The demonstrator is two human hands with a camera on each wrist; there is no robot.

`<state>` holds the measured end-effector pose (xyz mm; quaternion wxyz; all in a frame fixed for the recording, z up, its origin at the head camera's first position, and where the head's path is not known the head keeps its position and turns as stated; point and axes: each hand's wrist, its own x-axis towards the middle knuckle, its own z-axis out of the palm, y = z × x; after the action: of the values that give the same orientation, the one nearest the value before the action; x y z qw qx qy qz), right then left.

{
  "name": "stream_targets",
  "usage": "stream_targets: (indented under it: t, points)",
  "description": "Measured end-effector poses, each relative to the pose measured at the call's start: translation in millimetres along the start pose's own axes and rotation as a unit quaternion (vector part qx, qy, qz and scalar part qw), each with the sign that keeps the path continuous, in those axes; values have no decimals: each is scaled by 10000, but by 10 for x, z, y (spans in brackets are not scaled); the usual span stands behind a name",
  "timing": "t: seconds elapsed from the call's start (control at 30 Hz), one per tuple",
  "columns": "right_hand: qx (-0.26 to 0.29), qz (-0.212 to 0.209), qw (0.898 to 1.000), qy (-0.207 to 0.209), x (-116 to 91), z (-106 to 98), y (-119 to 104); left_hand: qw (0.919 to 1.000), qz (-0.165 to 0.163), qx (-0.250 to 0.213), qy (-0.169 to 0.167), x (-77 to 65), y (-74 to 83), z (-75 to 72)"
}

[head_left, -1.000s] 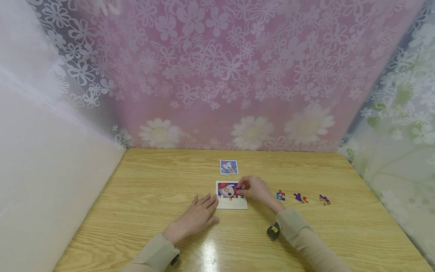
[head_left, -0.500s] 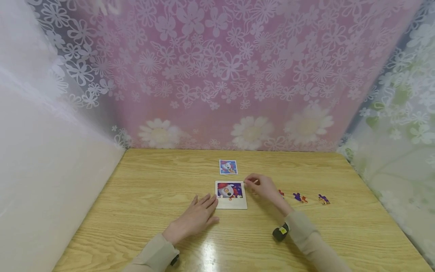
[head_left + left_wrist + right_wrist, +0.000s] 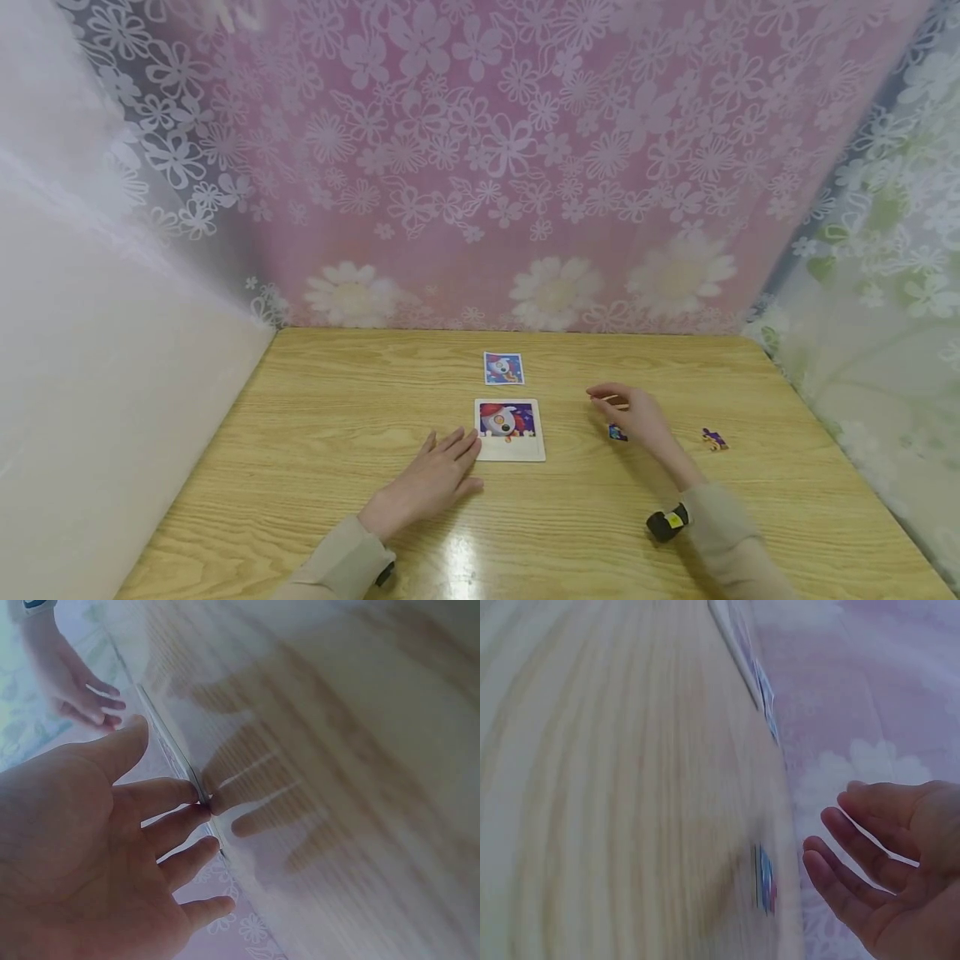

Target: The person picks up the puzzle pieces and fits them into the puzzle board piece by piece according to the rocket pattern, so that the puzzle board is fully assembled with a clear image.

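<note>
A white-bordered puzzle board point(image 3: 512, 451) lies in the middle of the table, its upper part filled with a cartoon picture and its lower part pale. My left hand point(image 3: 431, 482) rests with straight fingers on the table, fingertips touching the board's left edge; the left wrist view shows the same contact. My right hand point(image 3: 637, 417) hovers above the table right of the board, fingers loosely bent, nothing between them in the right wrist view. Below it lies a blue puzzle piece point(image 3: 617, 433), partly covered. Farther right is a purple and orange puzzle piece point(image 3: 715, 440). Other pieces are hidden by the hand.
Behind the board lies a small picture card point(image 3: 504, 369) with a similar cartoon. The wooden table point(image 3: 360, 392) ends at a pink flowered curtain point(image 3: 450, 275) at the back, with pale walls at both sides.
My right hand has left the board's upper right corner and moved right, over the loose pieces. A purple piece it was touching now sits in the picture. The left hand stays put.
</note>
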<state>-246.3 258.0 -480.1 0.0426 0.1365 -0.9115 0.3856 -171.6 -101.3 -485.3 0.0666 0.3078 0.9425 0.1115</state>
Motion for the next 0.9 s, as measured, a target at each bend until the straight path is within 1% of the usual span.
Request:
stream_targets:
  t: [0.17,0.37,0.5,0.7,0.8,0.9]
  points:
    - [-553,-130,9984,25,-74,-90,128,10000,-21,21,-4,1,-3,7]
    - [-1267,-101,9917,-196,-163,-138,182,10000,2,28,2,-10,10,-11]
    - [-1582,-147,9867,-359,-188,-144,193,10000,17,-6,1,-16,18,-22]
    - [-1686,-167,9846,-420,-173,-151,208,10000,4,29,5,-16,19,-22]
    - [-1533,-64,9873,-411,-162,-147,207,10000,-3,13,2,-11,14,-18]
    - [-1269,66,9913,-354,-151,-140,201,10000,9,-3,19,-10,12,-17]
